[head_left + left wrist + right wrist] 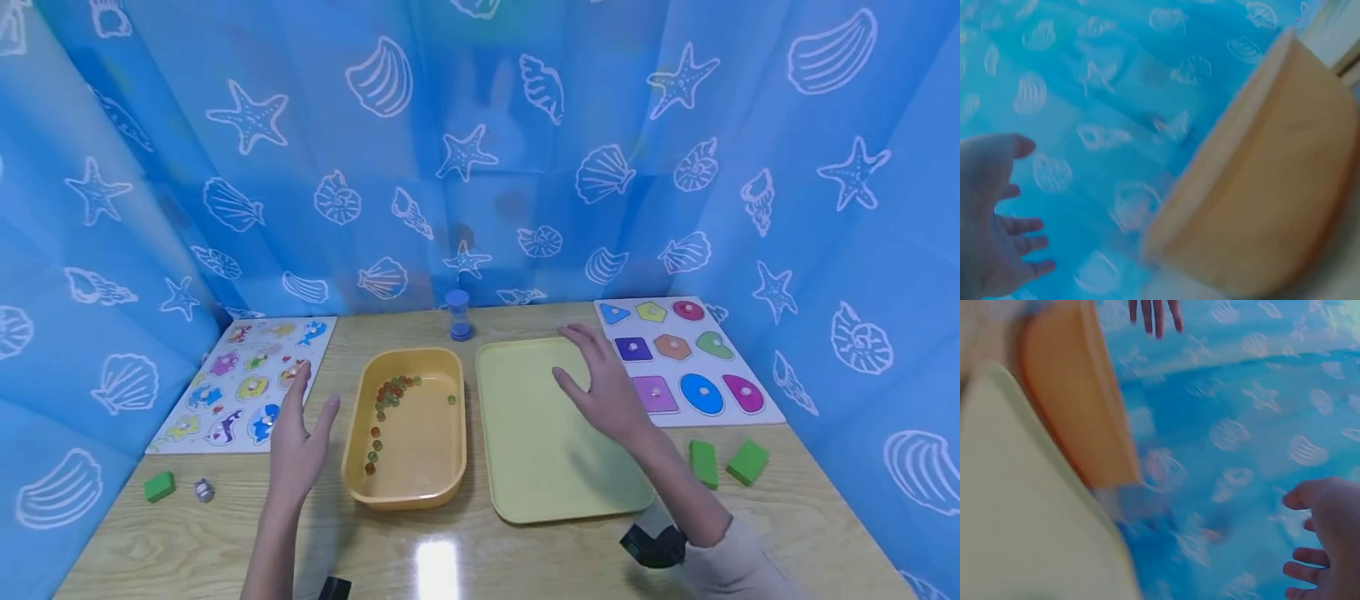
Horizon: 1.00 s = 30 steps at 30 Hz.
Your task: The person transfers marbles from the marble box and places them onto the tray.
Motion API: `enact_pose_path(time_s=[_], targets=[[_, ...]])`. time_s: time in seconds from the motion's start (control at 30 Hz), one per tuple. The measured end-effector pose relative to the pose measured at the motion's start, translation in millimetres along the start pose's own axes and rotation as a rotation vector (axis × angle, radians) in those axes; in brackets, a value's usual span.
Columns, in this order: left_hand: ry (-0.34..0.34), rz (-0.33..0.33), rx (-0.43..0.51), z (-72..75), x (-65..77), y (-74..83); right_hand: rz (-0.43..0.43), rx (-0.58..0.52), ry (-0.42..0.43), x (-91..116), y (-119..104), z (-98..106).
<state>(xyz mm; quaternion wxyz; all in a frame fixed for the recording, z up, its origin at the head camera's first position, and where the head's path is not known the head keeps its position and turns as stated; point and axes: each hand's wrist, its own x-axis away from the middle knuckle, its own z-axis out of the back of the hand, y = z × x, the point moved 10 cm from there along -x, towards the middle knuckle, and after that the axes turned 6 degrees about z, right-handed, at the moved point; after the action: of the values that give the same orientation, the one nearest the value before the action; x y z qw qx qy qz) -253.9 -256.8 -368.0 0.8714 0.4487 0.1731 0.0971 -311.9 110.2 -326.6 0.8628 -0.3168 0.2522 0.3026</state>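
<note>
My left hand (298,446) hovers just left of the orange-yellow basin (420,492), its fingers extended and thumb apart, holding nothing. Inside the basin lie several red and green glass marbles (390,396), mostly along its left side, with one green marble (452,400) near the right wall. Over the pale green tray (525,433) my right hand (609,398) is raised, fingers and thumb spread, with nothing in it. The left wrist view has the left hand (994,219) beside the basin's outer wall (1260,181). In the right wrist view, the right hand (1325,540) is likewise spread.
An animal peg puzzle (247,383) lies at the left, a shape peg puzzle (675,367) at the right. A blue sand timer (459,317) stands at the back. Green blocks (159,487) (703,463) (747,462) and a small grey figure (203,490) are on the table.
</note>
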Motion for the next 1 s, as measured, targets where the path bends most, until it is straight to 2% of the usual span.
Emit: enact_pose_path(time_s=[0.07, 0.2, 0.27, 0.4, 0.53, 0.77, 0.9, 1.0], targets=[[-0.056, 0.034, 0.146, -9.2, 0.9, -18.5, -0.048, -0.066, -0.014, 7.8, -2.4, -21.8], [-0.195, 0.049, 0.395, -29.7, 1.4, -47.0, -0.138, -0.234, -0.045, 18.8, -10.3, -69.0], [-0.255, 0.056, 0.446, -38.9, 2.2, -59.0, -0.182, -0.336, -0.065, 23.4, -15.1, -92.4], [-0.356, 0.102, 0.437, -57.1, 4.3, -79.4, -0.254, -0.523, -0.142, 33.0, -23.3, -135.3], [-0.408, 0.117, 0.389, -70.3, 7.0, -88.2, -0.27, -0.61, -0.23, 37.9, -34.9, -160.4], [-0.377, 0.132, 0.308, -74.9, 8.7, -91.8, -0.277, -0.671, -0.278, 33.5, -63.9, -156.5], [-0.377, 0.136, 0.274, -77.2, 11.0, -90.9, -0.298, -0.658, -0.288, 35.4, -66.9, -159.4], [-0.375, 0.122, 0.252, -79.9, 12.8, -89.5, -0.353, -0.666, -0.278, 39.7, -61.1, -165.6]])
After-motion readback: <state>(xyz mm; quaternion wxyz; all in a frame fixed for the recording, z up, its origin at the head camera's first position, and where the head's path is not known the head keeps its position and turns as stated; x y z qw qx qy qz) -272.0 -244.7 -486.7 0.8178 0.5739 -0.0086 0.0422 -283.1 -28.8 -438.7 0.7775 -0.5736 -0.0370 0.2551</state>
